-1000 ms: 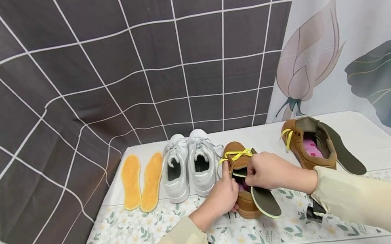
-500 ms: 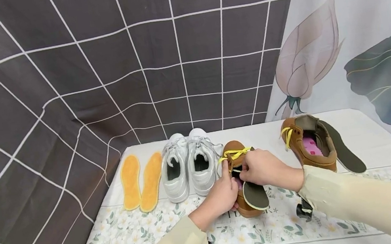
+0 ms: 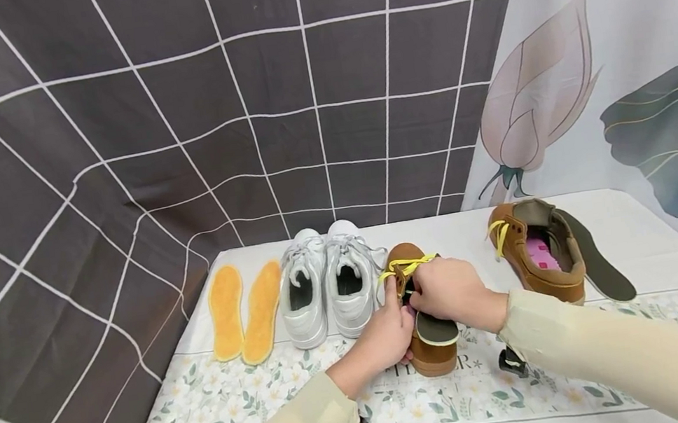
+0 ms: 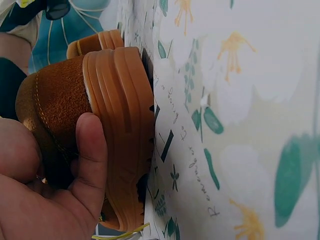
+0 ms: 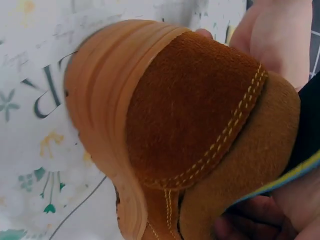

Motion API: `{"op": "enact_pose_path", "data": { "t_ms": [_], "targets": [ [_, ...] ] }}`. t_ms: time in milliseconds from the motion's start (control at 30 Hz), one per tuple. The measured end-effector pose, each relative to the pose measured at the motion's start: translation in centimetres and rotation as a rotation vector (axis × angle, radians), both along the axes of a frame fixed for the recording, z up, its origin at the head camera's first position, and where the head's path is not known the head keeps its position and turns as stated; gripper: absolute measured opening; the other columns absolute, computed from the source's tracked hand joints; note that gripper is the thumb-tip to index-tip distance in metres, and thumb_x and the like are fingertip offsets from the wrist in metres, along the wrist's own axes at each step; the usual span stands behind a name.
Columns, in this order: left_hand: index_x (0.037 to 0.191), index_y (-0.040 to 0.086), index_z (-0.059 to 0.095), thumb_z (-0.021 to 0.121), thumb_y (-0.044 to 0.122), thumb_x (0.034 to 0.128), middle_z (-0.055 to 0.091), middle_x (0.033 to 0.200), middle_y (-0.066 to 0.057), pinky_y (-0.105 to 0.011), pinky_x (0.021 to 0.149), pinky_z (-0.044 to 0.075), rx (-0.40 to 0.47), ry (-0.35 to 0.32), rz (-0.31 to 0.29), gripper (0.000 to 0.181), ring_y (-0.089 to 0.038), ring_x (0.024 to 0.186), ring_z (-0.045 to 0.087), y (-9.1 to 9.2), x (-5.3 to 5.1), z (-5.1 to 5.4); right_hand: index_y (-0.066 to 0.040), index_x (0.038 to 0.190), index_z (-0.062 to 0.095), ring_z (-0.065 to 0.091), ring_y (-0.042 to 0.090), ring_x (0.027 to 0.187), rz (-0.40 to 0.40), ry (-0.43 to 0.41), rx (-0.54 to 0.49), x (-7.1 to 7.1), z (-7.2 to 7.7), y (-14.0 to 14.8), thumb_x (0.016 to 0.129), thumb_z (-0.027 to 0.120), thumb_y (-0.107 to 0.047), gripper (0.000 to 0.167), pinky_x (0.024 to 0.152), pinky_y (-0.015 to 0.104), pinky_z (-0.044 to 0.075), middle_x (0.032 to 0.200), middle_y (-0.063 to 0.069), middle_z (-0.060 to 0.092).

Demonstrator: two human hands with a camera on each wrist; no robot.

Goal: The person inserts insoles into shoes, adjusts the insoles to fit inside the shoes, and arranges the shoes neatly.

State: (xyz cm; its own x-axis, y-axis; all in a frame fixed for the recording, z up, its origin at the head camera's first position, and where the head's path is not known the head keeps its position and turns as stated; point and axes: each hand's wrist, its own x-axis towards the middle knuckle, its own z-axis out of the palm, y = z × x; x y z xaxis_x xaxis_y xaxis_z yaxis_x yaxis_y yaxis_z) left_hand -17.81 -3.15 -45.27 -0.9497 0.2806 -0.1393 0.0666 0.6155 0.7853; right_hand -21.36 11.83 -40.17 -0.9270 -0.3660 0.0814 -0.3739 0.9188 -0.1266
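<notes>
A brown suede shoe (image 3: 433, 361) with yellow laces stands on the table, its toe pointing away. My left hand (image 3: 387, 332) grips its left side. In the left wrist view the thumb (image 4: 92, 142) presses on the outer side just above the tan sole. My right hand (image 3: 450, 289) pinches a dark insole (image 3: 437, 330) with a pale edge, its fingertips down in the shoe opening. The insole's front part is hidden inside the shoe and under the hand; its heel end sticks out above the shoe's heel. In the right wrist view, the insole's edge (image 5: 290, 175) runs along the collar.
Two white sneakers (image 3: 352, 305) stand just left of the brown shoe. Left of them lie two orange insoles (image 3: 227, 313). At the right sits another brown shoe (image 3: 550, 278), pink inside, with a dark insole (image 3: 607, 274) beside it. A dark gridded cloth (image 3: 355, 132) hangs behind.
My right hand has moved forward and left, pushing the insole further into the shoe, so less of its heel end sticks out. The left hand keeps its grip on the shoe.
</notes>
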Motion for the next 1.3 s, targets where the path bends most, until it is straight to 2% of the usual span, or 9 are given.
{"op": "enact_pose_path", "data": {
  "t_ms": [167, 267, 367, 533, 633, 867, 1100, 1200, 1300],
  "targets": [
    [0.162, 0.015, -0.001, 0.037, 0.022, 0.1071, 0.057, 0.048, -0.003, -0.029, 0.04, 0.049, 0.001, -0.003, -0.006, 0.067, -0.014, 0.037, 0.057, 0.0, 0.0, 0.2, -0.02, 0.055, 0.053, 0.05, 0.016, 0.048, 0.017, -0.027, 0.077, -0.1, 0.4, -0.4, 0.08, 0.066, -0.026, 0.03, 0.04, 0.037, 0.04, 0.052, -0.003, 0.051],
    [0.162, 0.017, -0.003, 0.036, 0.021, 0.1075, 0.057, 0.049, -0.004, -0.029, 0.041, 0.049, -0.004, -0.012, -0.013, 0.067, -0.016, 0.039, 0.059, 0.0, -0.1, 0.2, -0.019, 0.058, 0.055, 0.052, 0.016, 0.051, 0.033, -0.087, 0.116, -0.1, 1.0, -0.4, 0.084, 0.065, -0.033, 0.031, 0.042, 0.039, 0.042, 0.056, -0.003, 0.054],
    [0.162, 0.017, -0.003, 0.036, 0.021, 0.108, 0.058, 0.05, -0.005, -0.029, 0.041, 0.05, 0.011, -0.026, -0.02, 0.067, -0.02, 0.041, 0.061, -0.1, -0.1, 0.2, -0.02, 0.061, 0.056, 0.053, 0.016, 0.054, 0.052, -0.192, 0.142, 0.0, 1.7, -0.4, 0.086, 0.063, -0.041, 0.034, 0.046, 0.038, 0.043, 0.06, -0.003, 0.056],
    [0.162, 0.018, -0.006, 0.034, 0.022, 0.1096, 0.058, 0.052, -0.007, -0.029, 0.041, 0.05, 0.042, -0.046, -0.042, 0.066, -0.026, 0.044, 0.064, -0.3, 0.0, 0.1, -0.02, 0.073, 0.06, 0.056, 0.016, 0.063, 0.107, -0.417, 0.157, 0.1, 2.8, -0.3, 0.084, 0.06, -0.053, 0.035, 0.056, 0.037, 0.045, 0.069, -0.003, 0.061],
    [0.162, 0.018, -0.008, 0.032, 0.023, 0.1103, 0.058, 0.052, -0.007, -0.03, 0.041, 0.05, 0.044, -0.039, -0.053, 0.066, -0.028, 0.045, 0.064, -0.4, 0.0, 0.1, -0.019, 0.077, 0.06, 0.057, 0.017, 0.066, 0.134, -0.482, 0.153, 0.3, 3.2, -0.4, 0.083, 0.059, -0.054, 0.035, 0.061, 0.037, 0.045, 0.072, -0.002, 0.06],
    [0.162, 0.017, -0.006, 0.033, 0.022, 0.1097, 0.057, 0.052, -0.006, -0.029, 0.041, 0.05, 0.042, -0.031, -0.043, 0.065, -0.026, 0.044, 0.063, -0.5, 0.2, 0.1, -0.02, 0.064, 0.051, 0.047, 0.014, 0.053, 0.137, -0.448, 0.127, 0.6, 2.9, -0.6, 0.082, 0.06, -0.048, 0.034, 0.052, 0.032, 0.037, 0.056, -0.006, 0.046],
    [0.162, 0.018, -0.005, 0.033, 0.023, 0.1095, 0.057, 0.052, -0.006, -0.029, 0.041, 0.05, 0.036, -0.031, -0.029, 0.065, -0.025, 0.043, 0.063, -0.3, 0.2, 0.0, -0.019, 0.067, 0.056, 0.05, 0.013, 0.057, 0.156, -0.493, 0.006, 0.2, 3.1, -0.1, 0.078, 0.068, -0.034, 0.022, 0.053, 0.028, 0.037, 0.062, -0.006, 0.052],
    [0.162, 0.019, -0.005, 0.033, 0.024, 0.1097, 0.057, 0.052, -0.007, -0.029, 0.041, 0.05, 0.033, -0.033, -0.025, 0.065, -0.026, 0.044, 0.063, -0.2, 0.2, -0.1, -0.019, 0.063, 0.053, 0.046, 0.012, 0.052, 0.144, -0.503, -0.024, 0.0, 3.1, 0.0, 0.078, 0.067, -0.033, 0.025, 0.05, 0.026, 0.035, 0.057, -0.006, 0.048],
    [0.162, 0.018, -0.006, 0.033, 0.023, 0.1097, 0.057, 0.052, -0.007, -0.029, 0.041, 0.05, 0.033, -0.035, -0.036, 0.066, -0.027, 0.044, 0.064, -0.2, 0.2, -0.1, -0.02, 0.057, 0.047, 0.037, 0.011, 0.046, 0.119, -0.478, -0.003, 0.0, 2.9, -0.1, 0.079, 0.064, -0.035, 0.031, 0.047, 0.027, 0.03, 0.051, -0.008, 0.039]
  ]
}}
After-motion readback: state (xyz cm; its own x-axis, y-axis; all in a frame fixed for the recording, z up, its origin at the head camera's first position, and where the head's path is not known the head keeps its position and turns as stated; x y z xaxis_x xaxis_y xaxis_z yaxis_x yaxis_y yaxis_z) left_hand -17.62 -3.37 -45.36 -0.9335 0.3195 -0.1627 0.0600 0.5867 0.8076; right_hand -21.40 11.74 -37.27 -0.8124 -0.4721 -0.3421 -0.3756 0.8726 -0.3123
